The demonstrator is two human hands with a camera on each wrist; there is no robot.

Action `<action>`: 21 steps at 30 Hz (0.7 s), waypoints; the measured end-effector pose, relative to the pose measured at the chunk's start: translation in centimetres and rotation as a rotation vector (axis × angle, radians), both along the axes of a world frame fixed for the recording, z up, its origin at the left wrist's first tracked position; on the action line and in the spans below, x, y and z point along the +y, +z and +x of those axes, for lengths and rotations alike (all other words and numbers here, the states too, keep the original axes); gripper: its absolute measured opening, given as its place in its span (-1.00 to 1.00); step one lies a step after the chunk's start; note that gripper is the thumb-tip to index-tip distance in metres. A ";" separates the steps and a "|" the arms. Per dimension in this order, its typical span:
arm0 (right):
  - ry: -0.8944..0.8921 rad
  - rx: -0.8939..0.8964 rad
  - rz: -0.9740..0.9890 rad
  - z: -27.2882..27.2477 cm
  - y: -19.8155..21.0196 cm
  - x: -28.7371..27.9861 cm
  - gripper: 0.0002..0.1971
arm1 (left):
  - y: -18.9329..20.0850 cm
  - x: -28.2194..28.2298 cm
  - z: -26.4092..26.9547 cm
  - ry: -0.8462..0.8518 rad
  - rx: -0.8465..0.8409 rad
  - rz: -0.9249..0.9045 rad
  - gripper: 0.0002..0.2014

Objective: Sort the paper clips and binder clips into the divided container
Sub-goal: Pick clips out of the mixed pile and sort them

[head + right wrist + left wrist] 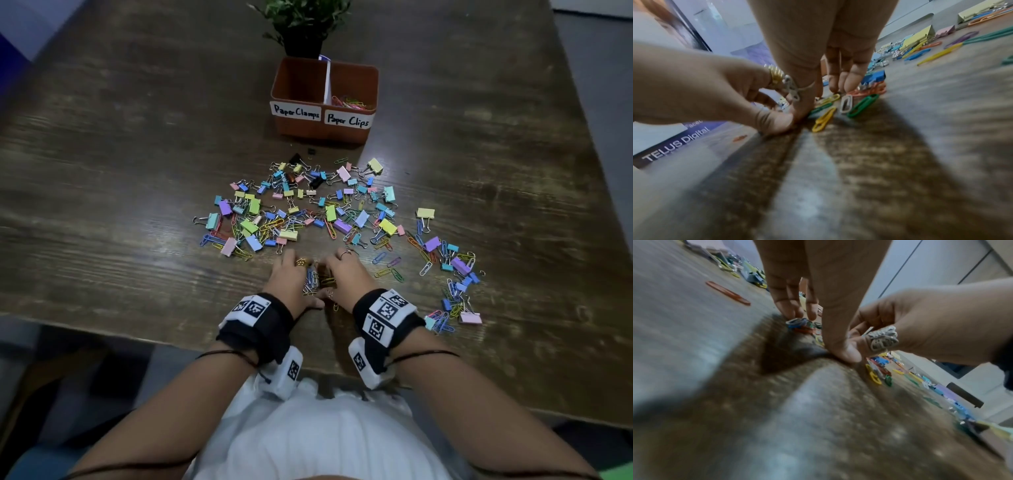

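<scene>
Both hands rest on the wooden table (pixel 137 205) near its front edge, thumbs touching. My left hand (pixel 291 274) and right hand (pixel 346 270) cup a small heap of paper clips (pixel 318 281) between them, fingertips down on the wood. In the left wrist view my left hand (pixel 820 331) stands over blue and orange clips (pixel 801 326), with the ringed right hand (pixel 920 331) beside it. In the right wrist view my right hand (pixel 824 99) touches the table by a green clip (pixel 863 105) and a yellow clip (pixel 824 121). The orange divided container (pixel 322 132) stands farther back; its right half holds paper clips (pixel 349 102).
A wide scatter of pastel binder clips and coloured paper clips (pixel 308 212) lies between my hands and the container. A second patch (pixel 455 274) runs to the right. A potted plant (pixel 305 27) stands behind the container. The table's front edge is just under my wrists.
</scene>
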State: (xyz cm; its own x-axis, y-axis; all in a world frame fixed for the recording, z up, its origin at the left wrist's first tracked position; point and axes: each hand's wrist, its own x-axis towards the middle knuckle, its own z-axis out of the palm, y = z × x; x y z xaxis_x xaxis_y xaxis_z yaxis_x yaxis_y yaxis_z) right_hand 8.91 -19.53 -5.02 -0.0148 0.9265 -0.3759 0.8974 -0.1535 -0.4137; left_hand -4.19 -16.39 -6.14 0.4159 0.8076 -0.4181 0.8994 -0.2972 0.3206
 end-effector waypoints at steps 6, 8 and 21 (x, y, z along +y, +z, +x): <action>0.006 -0.029 0.008 0.2 -0.3 1.4 -0.74 | 0.4 2.0 1.3 -0.024 0.042 -0.035 -0.54; 0.015 -0.070 -0.039 0.2 -0.1 1.9 -0.72 | 0.6 2.4 1.6 -0.063 0.105 -0.042 -0.57; -0.115 0.013 -0.157 1.2 -0.2 2.9 -0.85 | 1.6 4.3 2.7 -0.120 0.195 -0.143 -0.66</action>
State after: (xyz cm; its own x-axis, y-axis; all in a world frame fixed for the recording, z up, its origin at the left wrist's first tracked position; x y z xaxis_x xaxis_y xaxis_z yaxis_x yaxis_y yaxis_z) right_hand 10.07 -16.61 -5.20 0.0825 0.8523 -0.5165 0.8649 -0.3187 -0.3877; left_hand -1.45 -12.10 -4.58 0.4051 0.6847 -0.6059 0.9095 -0.3694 0.1906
